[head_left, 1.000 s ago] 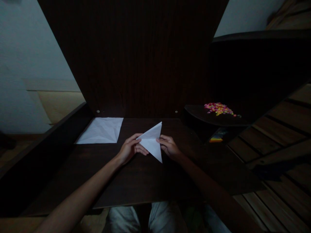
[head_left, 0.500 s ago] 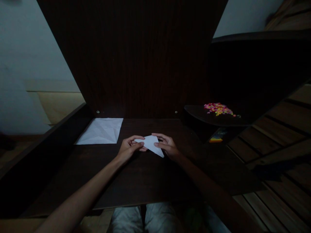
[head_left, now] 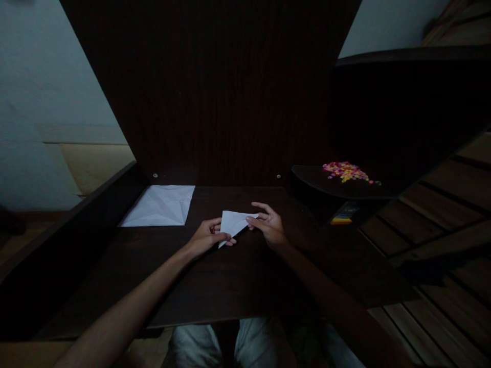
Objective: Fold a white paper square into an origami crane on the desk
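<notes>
A small folded piece of white paper (head_left: 235,223), roughly triangular, is held between my two hands above the dark desk. My left hand (head_left: 209,238) is closed on its left side, thumb on top and fingers underneath. At the paper's right corner, my right hand (head_left: 268,225) pinches it between thumb and fingers, with the index finger stretched out above. A creased, flat white sheet (head_left: 161,205) lies on the desk to the left, apart from both hands.
The dark wooden desk (head_left: 207,296) has a tall back panel (head_left: 215,92) and a raised left side board (head_left: 72,220). On a small curved shelf (head_left: 310,179) at right sits a pile of colourful little pieces (head_left: 347,171). Below it is a yellow-orange item (head_left: 340,221).
The folded paper has been turned over or round: its pointed lower end was by my right hand and now is by my left. My right index finger has lifted away from the paper.
</notes>
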Action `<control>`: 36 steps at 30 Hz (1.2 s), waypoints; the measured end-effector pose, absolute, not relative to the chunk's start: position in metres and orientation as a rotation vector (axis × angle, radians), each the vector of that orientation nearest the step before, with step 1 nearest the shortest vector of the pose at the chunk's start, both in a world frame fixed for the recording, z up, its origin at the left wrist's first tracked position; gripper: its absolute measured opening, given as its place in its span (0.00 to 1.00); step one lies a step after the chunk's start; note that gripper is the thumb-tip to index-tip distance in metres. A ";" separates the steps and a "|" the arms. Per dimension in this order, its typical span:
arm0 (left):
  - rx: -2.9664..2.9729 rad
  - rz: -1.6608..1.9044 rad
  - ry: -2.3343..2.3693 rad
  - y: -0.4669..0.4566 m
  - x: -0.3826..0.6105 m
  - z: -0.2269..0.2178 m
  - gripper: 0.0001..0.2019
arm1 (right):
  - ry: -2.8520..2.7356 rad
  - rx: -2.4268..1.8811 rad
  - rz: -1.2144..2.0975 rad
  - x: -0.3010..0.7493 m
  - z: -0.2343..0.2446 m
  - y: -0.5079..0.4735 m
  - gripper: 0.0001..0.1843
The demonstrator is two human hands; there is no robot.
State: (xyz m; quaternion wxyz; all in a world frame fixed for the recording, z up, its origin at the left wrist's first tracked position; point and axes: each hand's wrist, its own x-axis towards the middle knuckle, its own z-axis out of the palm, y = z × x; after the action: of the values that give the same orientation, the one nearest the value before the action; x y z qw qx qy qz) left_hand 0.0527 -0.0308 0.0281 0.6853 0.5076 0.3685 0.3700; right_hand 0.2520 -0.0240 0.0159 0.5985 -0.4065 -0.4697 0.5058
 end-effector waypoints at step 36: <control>1.233 0.820 0.872 -0.037 0.061 0.030 0.19 | -1.461 -1.032 1.137 0.240 0.018 -0.036 0.26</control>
State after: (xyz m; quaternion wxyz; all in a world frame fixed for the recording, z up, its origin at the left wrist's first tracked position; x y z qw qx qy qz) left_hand 0.0606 -0.0372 0.0299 0.6529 0.5435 0.3844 0.3615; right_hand 0.2402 -0.0359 0.0175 0.4889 -0.4248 -0.6012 0.4680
